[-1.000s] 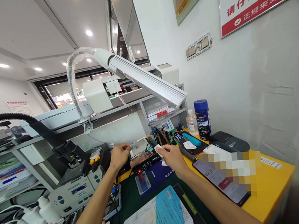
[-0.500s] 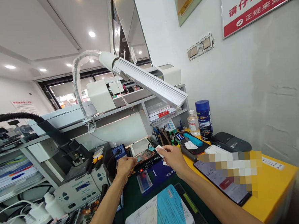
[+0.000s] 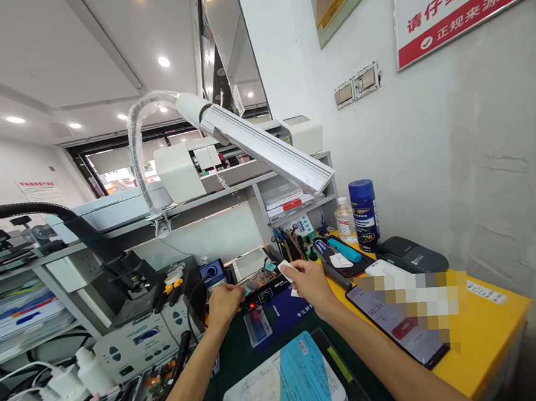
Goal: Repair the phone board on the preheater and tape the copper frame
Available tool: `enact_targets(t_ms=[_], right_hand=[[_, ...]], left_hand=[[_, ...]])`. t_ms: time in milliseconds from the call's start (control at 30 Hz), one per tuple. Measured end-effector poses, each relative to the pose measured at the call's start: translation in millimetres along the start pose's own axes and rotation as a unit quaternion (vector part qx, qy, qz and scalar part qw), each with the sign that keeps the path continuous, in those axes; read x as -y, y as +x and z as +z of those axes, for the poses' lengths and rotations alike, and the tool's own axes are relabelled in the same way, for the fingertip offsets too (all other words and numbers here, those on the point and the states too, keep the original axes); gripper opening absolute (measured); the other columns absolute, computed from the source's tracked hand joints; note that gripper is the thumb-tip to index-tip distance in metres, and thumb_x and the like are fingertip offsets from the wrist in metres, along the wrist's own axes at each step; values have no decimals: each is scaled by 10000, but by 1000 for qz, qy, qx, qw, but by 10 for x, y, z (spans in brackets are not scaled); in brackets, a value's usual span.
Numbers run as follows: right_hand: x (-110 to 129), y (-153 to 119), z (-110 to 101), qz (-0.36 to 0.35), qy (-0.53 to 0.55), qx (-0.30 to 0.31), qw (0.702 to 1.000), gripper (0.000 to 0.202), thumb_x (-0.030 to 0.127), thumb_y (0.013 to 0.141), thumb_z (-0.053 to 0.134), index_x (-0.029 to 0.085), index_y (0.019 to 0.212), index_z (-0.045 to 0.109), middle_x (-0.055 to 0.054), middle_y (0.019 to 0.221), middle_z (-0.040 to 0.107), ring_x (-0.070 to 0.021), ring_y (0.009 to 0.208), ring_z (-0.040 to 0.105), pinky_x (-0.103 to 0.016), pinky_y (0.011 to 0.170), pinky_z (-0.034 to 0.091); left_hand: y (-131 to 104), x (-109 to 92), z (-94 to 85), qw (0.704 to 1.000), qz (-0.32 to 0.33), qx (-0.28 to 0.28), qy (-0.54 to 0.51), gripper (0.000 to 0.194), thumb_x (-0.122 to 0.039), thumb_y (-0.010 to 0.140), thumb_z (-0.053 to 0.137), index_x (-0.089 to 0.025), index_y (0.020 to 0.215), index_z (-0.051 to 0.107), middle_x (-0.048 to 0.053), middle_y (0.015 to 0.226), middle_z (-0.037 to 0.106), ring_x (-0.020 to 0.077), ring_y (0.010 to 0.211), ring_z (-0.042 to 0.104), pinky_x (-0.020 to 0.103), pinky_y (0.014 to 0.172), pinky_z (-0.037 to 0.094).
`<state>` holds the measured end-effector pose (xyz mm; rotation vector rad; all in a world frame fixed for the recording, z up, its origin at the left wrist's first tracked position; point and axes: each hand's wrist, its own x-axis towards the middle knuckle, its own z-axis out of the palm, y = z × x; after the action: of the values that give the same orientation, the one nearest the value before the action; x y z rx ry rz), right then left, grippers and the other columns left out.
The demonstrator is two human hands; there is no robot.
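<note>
My left hand [image 3: 225,302] is closed in a pinch at the left end of a black device [image 3: 267,294] with a red light. A small teal piece [image 3: 247,291] shows at its fingertips, too small to name. My right hand [image 3: 312,282] pinches a small white card-like piece [image 3: 287,271] between thumb and fingers, above the right end of the device. A clear plastic pouch [image 3: 259,327] lies on a dark blue mat [image 3: 281,311] below the hands. Nearest my forearms is a white and blue flat box [image 3: 283,381].
A phone [image 3: 394,326] with a running timer lies on the yellow surface [image 3: 489,332] at right. Behind it stand a blue can [image 3: 364,216] and a clear bottle [image 3: 344,220]. A grey control unit [image 3: 143,347] sits left, and a lamp [image 3: 264,146] overhangs the bench.
A small teal piece now shows at my left fingertips, and that hand has shifted slightly. My right hand stays nearly still with the white piece.
</note>
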<state>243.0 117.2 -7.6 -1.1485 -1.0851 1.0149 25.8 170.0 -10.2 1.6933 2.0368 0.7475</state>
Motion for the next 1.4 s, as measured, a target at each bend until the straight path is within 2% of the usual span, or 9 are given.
enact_targets(t_ms=[167, 267, 367, 433, 567, 700, 1100, 1300, 1400], right_hand=[[-15, 21, -14, 0, -20, 0, 1000, 305, 448, 773, 629, 146, 742, 645, 43, 487, 457, -86, 422, 363, -227, 427, 273], [-81, 56, -45, -2, -93, 32, 995, 292, 431, 777, 618, 146, 736, 668, 30, 497, 486, -105, 453, 418, -232, 448, 277], [-166, 84, -85, -24, -209, 71, 975, 193, 321, 752, 630, 151, 673, 677, 14, 511, 527, -122, 506, 479, -236, 486, 279], [-208, 86, -105, -43, -282, 80, 955, 131, 241, 721, 642, 156, 624, 668, 2, 530, 558, -131, 552, 508, -238, 514, 283], [-229, 63, -115, -61, -370, 86, 923, 82, 169, 713, 630, 162, 657, 690, -37, 643, 642, -157, 655, 567, -242, 558, 302], [-214, 54, -107, -74, -392, 84, 913, 113, 164, 748, 603, 156, 707, 707, -58, 713, 667, -169, 689, 584, -246, 576, 312], [-190, 66, -136, -60, -398, 77, 912, 104, 156, 773, 632, 161, 679, 678, -63, 712, 661, -189, 710, 605, -253, 579, 297], [-114, 36, -161, -29, -510, 69, 857, 149, 130, 802, 563, 140, 810, 711, -145, 886, 718, -274, 882, 662, -291, 623, 335], [-62, 32, -216, -11, -523, 72, 849, 233, 90, 769, 575, 122, 952, 716, -174, 994, 713, -296, 948, 662, -298, 644, 362]], left_hand=[[14, 15, -157, 998, -2, -34, 50, 302, -425, 913, 586, -152, 1032, 640, 44, 1019, 669, 191, 950, 644, 395, 852, 528], [4, 69, -181, 997, -2, -27, 76, 307, -442, 906, 592, -157, 1008, 645, 40, 988, 675, 188, 935, 650, 391, 847, 524], [-56, 101, -134, 995, 18, -23, 91, 332, -469, 911, 573, -155, 993, 648, 41, 965, 680, 185, 919, 654, 393, 848, 520], [-116, 91, -89, 993, 54, -21, 98, 333, -462, 917, 565, -158, 1025, 645, 48, 1006, 677, 188, 945, 645, 406, 871, 513], [-201, 21, -25, 985, 124, -12, 121, 340, -438, 907, 587, -167, 1107, 627, 66, 1124, 642, 205, 1014, 617, 433, 899, 504], [-154, -17, -8, 980, 137, -5, 146, 321, -423, 914, 581, -160, 1093, 627, 70, 1135, 632, 210, 1030, 611, 436, 897, 507], [68, 13, -31, 978, 149, 32, 144, 278, -378, 904, 611, -147, 1056, 631, 51, 1055, 654, 183, 941, 634, 398, 845, 533], [54, -6, -51, 980, 153, 44, 120, 269, -385, 902, 613, -143, 1017, 639, 37, 993, 663, 169, 885, 639, 381, 818, 537], [43, -10, -109, 984, 141, 32, 104, 273, -386, 907, 605, -147, 1035, 637, 40, 1003, 664, 171, 899, 639, 387, 831, 534]])
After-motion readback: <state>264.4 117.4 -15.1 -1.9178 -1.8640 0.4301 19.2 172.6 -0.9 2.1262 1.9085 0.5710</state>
